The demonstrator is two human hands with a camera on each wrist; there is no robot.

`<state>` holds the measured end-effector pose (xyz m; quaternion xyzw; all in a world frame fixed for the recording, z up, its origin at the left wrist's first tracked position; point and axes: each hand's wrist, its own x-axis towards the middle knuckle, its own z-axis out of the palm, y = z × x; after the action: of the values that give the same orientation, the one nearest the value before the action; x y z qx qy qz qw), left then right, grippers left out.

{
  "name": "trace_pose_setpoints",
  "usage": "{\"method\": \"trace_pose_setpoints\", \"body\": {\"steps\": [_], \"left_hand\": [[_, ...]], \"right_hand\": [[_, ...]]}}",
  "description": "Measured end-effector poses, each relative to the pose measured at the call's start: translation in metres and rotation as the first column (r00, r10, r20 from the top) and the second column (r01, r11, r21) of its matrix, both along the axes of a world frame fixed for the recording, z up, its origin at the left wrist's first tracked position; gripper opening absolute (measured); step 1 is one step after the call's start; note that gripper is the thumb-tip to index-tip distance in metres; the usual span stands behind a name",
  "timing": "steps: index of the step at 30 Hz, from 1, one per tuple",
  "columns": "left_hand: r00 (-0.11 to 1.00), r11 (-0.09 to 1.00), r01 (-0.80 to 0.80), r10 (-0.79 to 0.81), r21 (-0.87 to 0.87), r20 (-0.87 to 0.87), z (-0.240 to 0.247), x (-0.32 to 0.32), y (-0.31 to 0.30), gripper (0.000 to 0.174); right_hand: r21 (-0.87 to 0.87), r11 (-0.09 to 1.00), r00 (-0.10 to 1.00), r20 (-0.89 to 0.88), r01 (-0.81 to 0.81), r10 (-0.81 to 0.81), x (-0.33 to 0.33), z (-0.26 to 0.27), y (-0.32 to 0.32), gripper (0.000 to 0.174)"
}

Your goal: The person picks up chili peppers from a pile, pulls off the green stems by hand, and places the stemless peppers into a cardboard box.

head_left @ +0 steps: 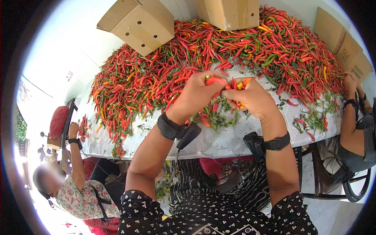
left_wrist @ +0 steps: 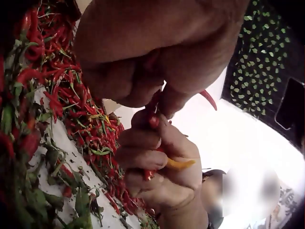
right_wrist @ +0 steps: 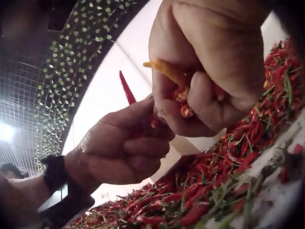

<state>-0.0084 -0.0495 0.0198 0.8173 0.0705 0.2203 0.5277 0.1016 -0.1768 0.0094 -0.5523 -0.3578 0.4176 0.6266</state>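
Over the table, the left hand [head_left: 199, 94] pinches a red chili [head_left: 216, 80] near one end. Close beside it, almost touching, the right hand [head_left: 254, 98] holds several red and orange chilies [head_left: 239, 84] in its curled fingers. In the left wrist view a yellow-orange chili [left_wrist: 181, 164] sticks out of the right hand [left_wrist: 164, 167], below the left hand [left_wrist: 157, 52]. The right wrist view shows cut-looking chili ends [right_wrist: 186, 111] between the right hand's fingers, and a red chili tip [right_wrist: 126, 88] rising from the left hand [right_wrist: 124, 148].
A wide heap of chilies [head_left: 282, 55] curves along the table's [head_left: 188, 147] far side. Green stems [head_left: 221, 117] lie below the hands. Cardboard boxes [head_left: 145, 27] stand behind the heap. One person in a floral shirt [head_left: 84, 196] sits at left; another person's arm [head_left: 350, 117] is at right.
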Motion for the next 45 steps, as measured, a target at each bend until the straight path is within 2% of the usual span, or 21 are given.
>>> {"method": "trace_pose_setpoints", "body": {"steps": [1, 2, 4, 5, 8, 9, 10, 11, 13, 17, 19, 23, 25, 26, 28, 29, 31, 38, 40, 44, 45], "left_hand": [[0.985, 0.986, -0.112, 0.093, -0.121, -0.147, 0.005, -0.002, -0.003, 0.018], [0.985, 0.987, -0.11, 0.092, -0.121, -0.148, 0.003, -0.001, 0.002, 0.018], [0.99, 0.962, -0.022, -0.017, -0.271, -0.141, 0.002, 0.003, 0.011, 0.018], [0.99, 0.962, -0.022, -0.018, -0.271, -0.143, 0.0, 0.005, 0.012, 0.018], [0.936, 0.991, 0.011, -0.057, -0.131, -0.348, -0.001, 0.016, 0.007, 0.017], [0.962, 0.975, 0.117, -0.064, 0.19, -0.265, -0.017, 0.024, 0.016, 0.015], [0.977, 0.848, 0.182, -0.099, 0.497, -0.188, -0.022, 0.03, 0.017, 0.013], [0.977, 0.848, 0.183, -0.101, 0.498, -0.188, -0.027, 0.034, 0.017, 0.013], [0.936, 0.631, 0.244, 0.044, 0.736, -0.348, -0.028, 0.04, 0.011, 0.014], [0.901, 0.589, 0.356, -0.011, 0.725, -0.434, -0.033, 0.046, 0.008, 0.024], [0.859, 0.643, 0.419, -0.051, 0.641, -0.51, -0.028, 0.04, 0.004, 0.025], [0.936, 0.728, 0.281, -0.064, 0.625, -0.345, -0.028, 0.03, 0.012, 0.02], [0.93, 0.925, 0.171, -0.038, 0.34, -0.365, -0.017, 0.026, 0.016, 0.023], [0.932, 0.925, 0.167, -0.035, 0.34, -0.362, -0.012, 0.022, 0.015, 0.023], [0.915, 1.0, -0.001, 0.001, 0.0, -0.403, -0.004, 0.014, 0.013, 0.023], [0.916, 1.0, -0.004, 0.004, 0.001, -0.402, -0.005, 0.011, 0.014, 0.023], [0.936, 0.986, 0.009, -0.066, -0.164, -0.345, -0.006, 0.008, 0.016, 0.022], [0.927, 0.996, 0.017, -0.05, -0.092, -0.373, 0.0, 0.003, 0.009, 0.023], [0.962, 0.998, 0.068, -0.066, -0.004, -0.264, -0.004, 0.004, 0.011, 0.023], [0.954, 0.996, 0.074, -0.054, 0.057, -0.295, -0.004, 0.003, 0.011, 0.022], [0.955, 0.993, 0.107, -0.089, 0.047, -0.283, -0.001, 0.002, 0.01, 0.022]], "right_hand": [[0.024, 1.0, 1.0, -0.006, 0.0, 0.0, 0.002, -0.003, 0.001, 0.016], [0.024, 1.0, 1.0, -0.007, 0.002, -0.002, 0.005, -0.004, 0.0, 0.016], [0.088, 0.976, 0.98, -0.023, 0.198, -0.196, 0.017, -0.006, -0.002, 0.013], [0.063, 0.968, 0.969, -0.067, 0.241, -0.237, 0.024, -0.004, -0.006, 0.011], [0.129, 0.944, 0.948, -0.133, 0.304, -0.288, 0.034, -0.004, -0.01, 0.011], [0.13, 0.942, 0.945, -0.146, 0.31, -0.292, 0.032, -0.002, -0.01, 0.012], [0.131, 0.941, 0.945, -0.146, 0.311, -0.292, 0.031, -0.002, -0.009, 0.012], [0.137, 0.947, 0.952, -0.144, 0.291, -0.271, 0.031, -0.002, -0.009, 0.012], [0.141, 0.951, 0.957, -0.141, 0.273, -0.254, 0.031, -0.002, -0.01, 0.013], [0.135, 0.95, 0.957, -0.112, 0.283, -0.269, 0.034, -0.001, -0.013, 0.013], [0.137, 0.947, 0.954, -0.117, 0.289, -0.275, 0.035, -0.001, -0.015, 0.012], [0.142, 0.943, 0.953, -0.075, 0.301, -0.293, 0.031, 0.0, -0.015, 0.014], [0.124, 0.945, 0.953, -0.033, 0.301, -0.3, 0.029, 0.0, -0.015, 0.014], [0.121, 0.946, 0.954, -0.021, 0.301, -0.301, 0.028, 0.0, -0.015, 0.012], [0.12, 0.948, 0.955, -0.008, 0.294, -0.296, 0.025, -0.001, -0.012, 0.01], [0.076, 0.954, 0.955, 0.037, 0.29, -0.293, 0.023, -0.002, -0.01, 0.01], [0.044, 0.961, 0.958, 0.076, 0.273, -0.276, 0.018, -0.006, -0.005, 0.01], [0.027, 0.977, 0.962, 0.169, 0.213, -0.215, 0.013, -0.016, 0.007, 0.011], [0.014, 0.981, 0.973, 0.123, 0.196, -0.196, 0.012, -0.014, 0.006, 0.013], [0.035, 0.985, 0.979, 0.108, 0.171, -0.174, 0.014, -0.014, 0.004, 0.016], [0.021, 0.987, 0.987, 0.027, 0.161, -0.161, 0.013, -0.011, 0.002, 0.016]]}}
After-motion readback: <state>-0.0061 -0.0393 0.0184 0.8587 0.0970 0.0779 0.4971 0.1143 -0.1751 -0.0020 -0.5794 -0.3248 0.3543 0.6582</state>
